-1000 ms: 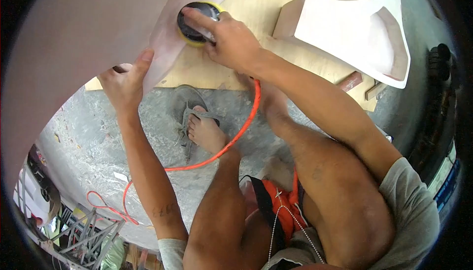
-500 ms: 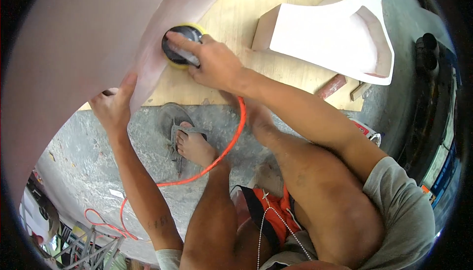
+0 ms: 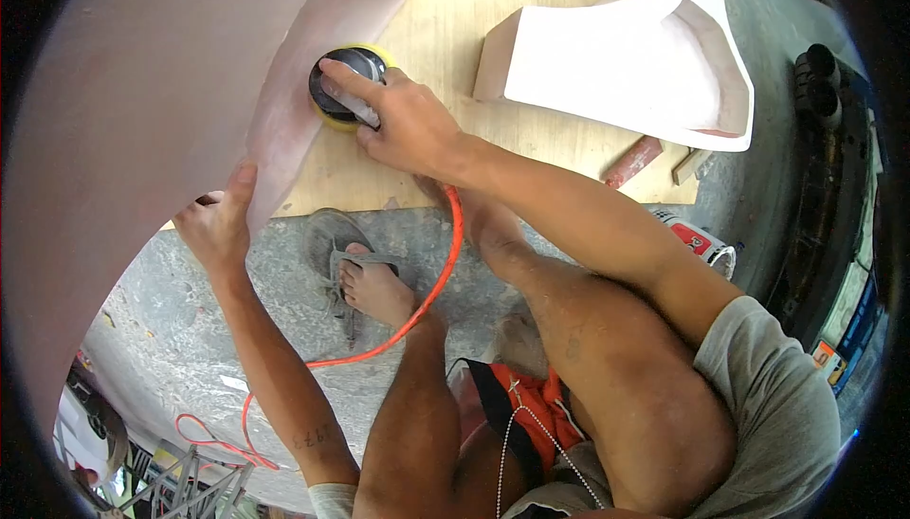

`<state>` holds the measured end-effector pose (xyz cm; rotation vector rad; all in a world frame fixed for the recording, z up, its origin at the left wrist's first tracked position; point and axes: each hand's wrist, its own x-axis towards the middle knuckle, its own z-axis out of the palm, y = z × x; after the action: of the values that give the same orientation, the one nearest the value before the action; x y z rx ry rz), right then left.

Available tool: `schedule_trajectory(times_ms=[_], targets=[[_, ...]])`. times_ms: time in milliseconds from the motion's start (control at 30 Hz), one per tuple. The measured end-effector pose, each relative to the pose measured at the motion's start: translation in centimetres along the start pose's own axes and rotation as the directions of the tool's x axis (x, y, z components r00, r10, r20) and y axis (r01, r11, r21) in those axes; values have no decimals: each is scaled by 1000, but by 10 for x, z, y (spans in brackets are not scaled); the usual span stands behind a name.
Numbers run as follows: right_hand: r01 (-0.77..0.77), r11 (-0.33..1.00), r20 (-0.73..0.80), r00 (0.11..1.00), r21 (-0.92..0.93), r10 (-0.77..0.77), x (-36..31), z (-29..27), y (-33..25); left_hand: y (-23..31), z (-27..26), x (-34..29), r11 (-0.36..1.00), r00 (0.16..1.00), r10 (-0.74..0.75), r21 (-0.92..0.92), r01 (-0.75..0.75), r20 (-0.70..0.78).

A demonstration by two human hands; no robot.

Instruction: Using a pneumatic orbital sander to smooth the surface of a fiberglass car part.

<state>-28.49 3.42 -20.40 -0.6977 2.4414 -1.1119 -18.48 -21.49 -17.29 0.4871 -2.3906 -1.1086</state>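
Left hand (image 3: 216, 230) — lower, on panel (image 3: 161, 111)

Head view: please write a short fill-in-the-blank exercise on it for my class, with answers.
The right hand holds a round sander whose rim is coloured ____.
The left hand grips the large pale panel, its ____ pointing upward in view.
Between left and right, the smaller white panel lies to the sander's ____.
Answers: yellow; thumb; right.
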Motion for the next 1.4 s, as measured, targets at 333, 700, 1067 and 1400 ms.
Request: schedule_trajectory(times_ms=[333, 700, 1067, 1400], targets=[[-16, 1000, 125, 992, 25, 13, -2, -2, -5, 1, -3, 0, 999, 997, -13, 30, 11, 72], [-15, 998, -4, 1000, 64, 15, 1, 3, 9, 3, -2, 1, 999, 999, 1, 44, -3, 40], [76, 983, 185, 977, 170, -107, -2, 18, -8, 2, 2, 0, 987, 999, 21, -161, -17, 24], [35, 998, -79, 996, 51, -31, 2, 10, 17, 7, -2, 2, 992, 997, 79, 95, -81, 25]])
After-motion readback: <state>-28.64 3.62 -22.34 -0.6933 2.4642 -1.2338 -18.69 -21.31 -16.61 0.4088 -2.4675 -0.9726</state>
